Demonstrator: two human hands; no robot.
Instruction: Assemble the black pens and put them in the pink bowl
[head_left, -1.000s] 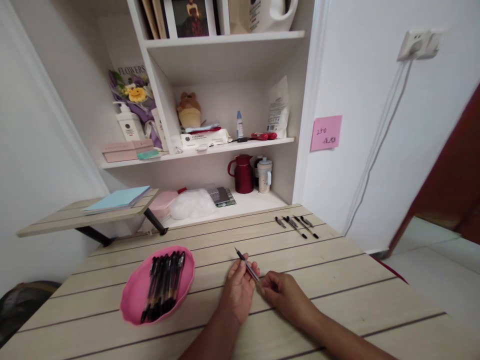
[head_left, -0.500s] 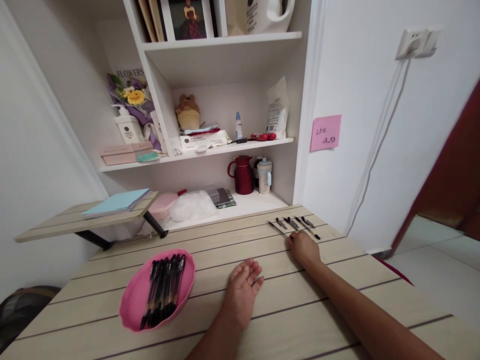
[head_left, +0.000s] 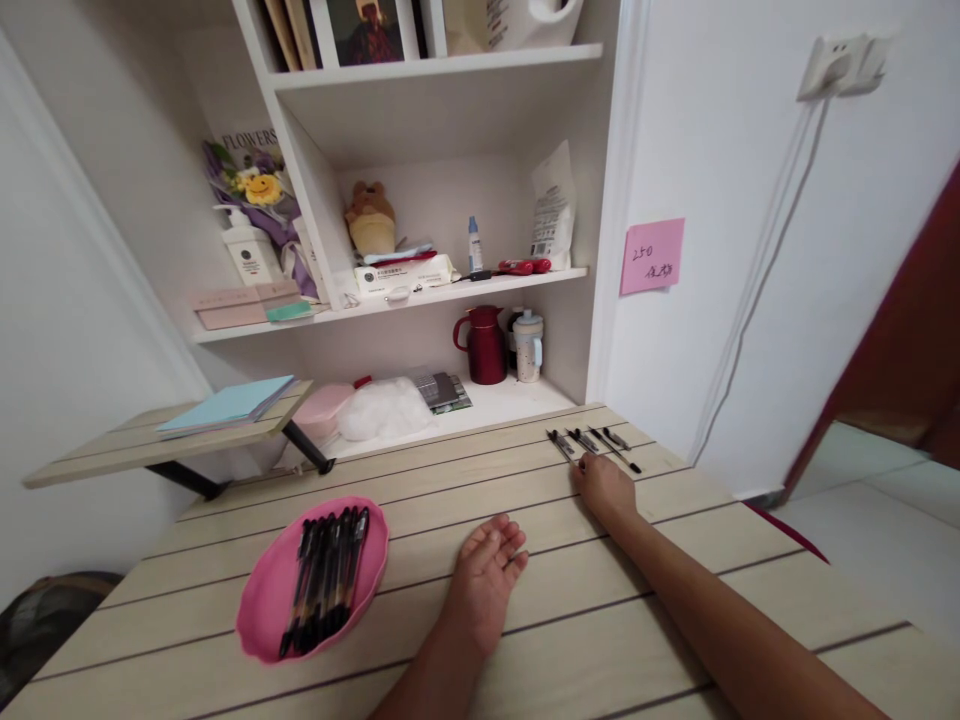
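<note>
My left hand (head_left: pixel 486 572) rests on the wooden table (head_left: pixel 675 600) near the middle, palm up, fingers loosely spread and holding nothing. My right hand (head_left: pixel 604 487) reaches to the far right part of the table. Its fingers are bunched together at the near end of a thin black pen part (head_left: pixel 560 445). That part is the leftmost in a short row of black pen parts (head_left: pixel 604 443) lying side by side. A pink bowl (head_left: pixel 262 610) with several black pens (head_left: pixel 326 575) stands left of my left hand.
Behind the table is a white shelf unit (head_left: pixel 450 290) with a red jug (head_left: pixel 485 346), a cup, bottles and packets. A small side shelf (head_left: pixel 150 440) with blue paper juts out at the left. A pink note (head_left: pixel 651 256) sticks to the right wall.
One second ago both hands held a pen together at the table's middle. My right hand then carried a thin part to the row at the far right, and my left hand opened.
</note>
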